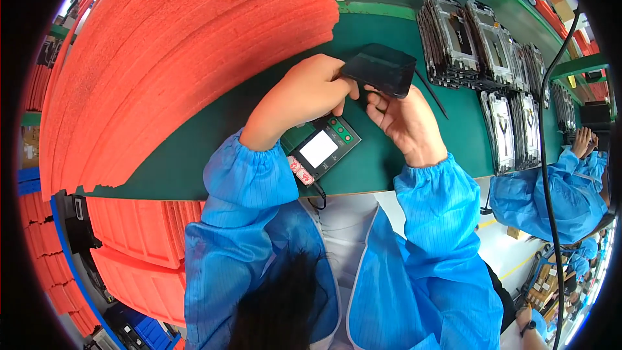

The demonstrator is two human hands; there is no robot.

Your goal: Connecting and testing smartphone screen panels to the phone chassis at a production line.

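Above the green bench, a dark, glossy screen panel (381, 70) is held up and tilted between my two hands. My left hand (310, 87) grips its left edge, fingers bent and partly hidden behind it. From below, my right hand (409, 122) holds the lower right edge; its fingers are curled and the thumb's contact is partly covered by the panel. Just under my left hand lies a small black test box (329, 149) with a lit white display, a green strip with red buttons and a cable at its near end. A red-and-white label sits on its corner.
Stacked red foam sheets (194, 45) fill the left side of the bench (175, 162). Stacks of framed panels (450, 39) stand at the right, near a thin black stick (431, 94). A black cable (545, 155) hangs in front. Another person in blue (551, 194) works at far right.
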